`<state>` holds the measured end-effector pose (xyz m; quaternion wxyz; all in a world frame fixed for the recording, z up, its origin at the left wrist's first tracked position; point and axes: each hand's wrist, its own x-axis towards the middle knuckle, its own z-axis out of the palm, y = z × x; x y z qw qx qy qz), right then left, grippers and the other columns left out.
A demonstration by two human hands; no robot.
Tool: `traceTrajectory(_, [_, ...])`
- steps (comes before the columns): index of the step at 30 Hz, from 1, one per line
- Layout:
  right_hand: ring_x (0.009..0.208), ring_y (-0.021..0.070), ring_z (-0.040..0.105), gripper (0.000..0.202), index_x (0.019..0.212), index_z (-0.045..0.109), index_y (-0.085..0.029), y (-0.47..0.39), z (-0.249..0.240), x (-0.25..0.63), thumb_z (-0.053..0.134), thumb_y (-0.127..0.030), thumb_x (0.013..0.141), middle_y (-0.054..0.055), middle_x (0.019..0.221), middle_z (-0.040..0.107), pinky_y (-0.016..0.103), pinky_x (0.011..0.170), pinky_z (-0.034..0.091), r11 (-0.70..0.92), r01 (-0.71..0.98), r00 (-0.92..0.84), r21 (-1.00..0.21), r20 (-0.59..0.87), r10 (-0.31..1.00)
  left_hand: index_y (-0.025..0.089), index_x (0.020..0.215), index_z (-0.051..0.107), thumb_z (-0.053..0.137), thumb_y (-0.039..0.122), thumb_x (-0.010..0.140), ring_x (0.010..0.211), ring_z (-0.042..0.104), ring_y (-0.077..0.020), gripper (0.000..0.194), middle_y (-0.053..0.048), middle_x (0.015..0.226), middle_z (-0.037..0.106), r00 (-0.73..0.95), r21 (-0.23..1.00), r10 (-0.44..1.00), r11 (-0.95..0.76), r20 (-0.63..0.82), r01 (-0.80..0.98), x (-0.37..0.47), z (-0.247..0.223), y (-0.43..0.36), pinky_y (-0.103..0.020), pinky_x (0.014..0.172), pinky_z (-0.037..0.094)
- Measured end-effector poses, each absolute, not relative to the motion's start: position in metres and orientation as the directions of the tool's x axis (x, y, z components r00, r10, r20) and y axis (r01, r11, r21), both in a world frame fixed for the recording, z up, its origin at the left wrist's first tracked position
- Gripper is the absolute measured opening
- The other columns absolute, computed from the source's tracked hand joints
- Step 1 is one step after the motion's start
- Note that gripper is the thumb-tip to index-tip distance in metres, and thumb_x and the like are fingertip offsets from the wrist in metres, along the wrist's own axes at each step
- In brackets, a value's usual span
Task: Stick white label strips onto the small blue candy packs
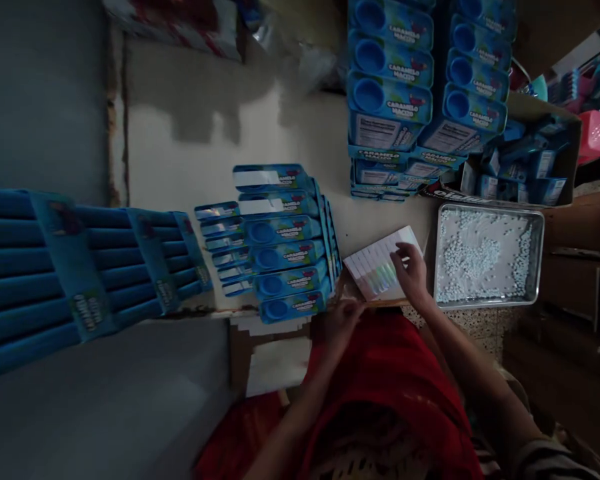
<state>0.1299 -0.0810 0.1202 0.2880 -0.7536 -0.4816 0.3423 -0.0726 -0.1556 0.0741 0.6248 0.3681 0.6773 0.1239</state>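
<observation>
A sheet of shiny, pale stickers (373, 261) lies at a slant near the table's front edge. Over its right side is my right hand (411, 272), thumb and forefinger apart, with nothing visible between them. My left hand (344, 319) is beside the sheet's lower left, at the table edge; its fingers are blurred. Just left of it stands a row of blue "Caramelo Macizo" boxes (285, 255). White strips (261, 205) cover part of the two farthest box faces, while the nearer ones show a round blue patch.
Stacked blue boxes (390, 100) rise at the back right, beside a carton (573, 157) of blue packs. A metal tray (540, 267) with small pale beads sits at my right. Bundled blue packs (95, 267) stand at left. A red-and-white package (190, 27) lies at the back.
</observation>
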Motion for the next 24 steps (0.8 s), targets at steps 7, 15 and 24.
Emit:
traceTrajectory(7, [0.132, 0.0338, 0.05, 0.047, 0.149, 0.059, -0.012, -0.08, 0.067, 0.217, 0.046, -0.025, 0.106, 0.02, 0.149, 0.062, 0.049, 0.118, 0.04, -0.108, 0.93, 0.03, -0.351, -0.222, 0.975, 0.012, 0.136, 0.066, 0.074, 0.026, 0.09, 0.134, 0.058, -0.0362, 0.049, -0.023, 0.141, 0.068, 0.144, 0.599, 0.891, 0.164, -0.431, 0.784, 0.061, 0.016, -0.02, -0.045, 0.113, 0.043])
traceTrajectory(15, [0.139, 0.0375, 0.043, 0.06, 0.166, 0.041, -0.014, -0.06, 0.033, 0.236, 0.03, -0.017, 0.108, 0.019, 0.171, 0.042, 0.052, 0.111, 0.04, 0.125, 0.965, -0.205, -0.229, -0.371, 0.906, 0.015, 0.116, 0.08, 0.066, 0.028, 0.098, 0.112, 0.07, -0.0246, 0.026, -0.014, 0.125, 0.078, 0.347, 0.663, 0.755, 0.152, -0.557, 0.733, 0.07, -0.01, 0.008, -0.032, 0.099, 0.047])
traceTrajectory(24, [0.154, 0.0372, 0.036, 0.062, 0.169, 0.032, -0.011, -0.065, 0.027, 0.245, 0.023, -0.017, 0.109, 0.016, 0.177, 0.032, 0.053, 0.118, 0.035, 0.284, 0.919, -0.362, -0.274, -0.303, 0.881, 0.015, 0.091, 0.079, 0.069, 0.037, 0.088, 0.082, 0.065, -0.019, 0.024, -0.003, 0.086, 0.077, 0.347, 0.749, 0.689, 0.445, -0.636, 0.49, 0.057, -0.025, 0.006, -0.026, 0.078, 0.049])
